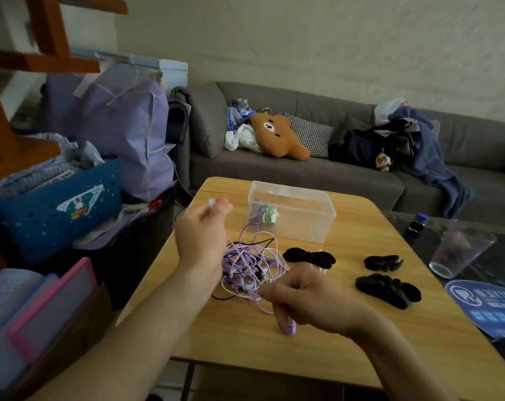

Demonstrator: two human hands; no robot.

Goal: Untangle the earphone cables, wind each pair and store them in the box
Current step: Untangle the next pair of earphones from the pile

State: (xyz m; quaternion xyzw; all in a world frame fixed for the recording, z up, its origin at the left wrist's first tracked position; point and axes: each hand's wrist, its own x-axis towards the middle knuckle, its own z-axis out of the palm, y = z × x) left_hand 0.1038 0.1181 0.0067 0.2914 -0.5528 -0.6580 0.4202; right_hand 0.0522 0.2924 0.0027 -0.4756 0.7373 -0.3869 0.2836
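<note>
- The left hand [200, 235] is hovering above the wooden tabletop [245, 337], its fingers [221, 208] pinching a small white earbud end [211, 202] up at the fingertips.
- A white cable is trailing from that hand down into the tangle of earphone cables [250, 264], a knot of purple, white and black strands lying mid-tabletop between the two hands.
- The right hand [306, 299] is sitting low, just in front of the tangle, fingers curled around a purple cable; a purple earbud piece [289, 329] is poking out beneath them, down at the tabletop.
- The clear plastic box [291, 215] is standing open on the far side of the tabletop, just behind the tangle, with a green-and-white wound pair [270, 215] and something purple inside at its left end.
- Three black wound bundles [387, 289] are lying to the right of the tangle, apart from one another.
- Off the right edge, a drinking glass [459, 248] is standing on a dark surface, a blue-capped bottle [417, 225] behind it.
- A grey sofa [303, 169] is running along the back wall, carrying a brown bear cushion [277, 134] and piled clothes.
</note>
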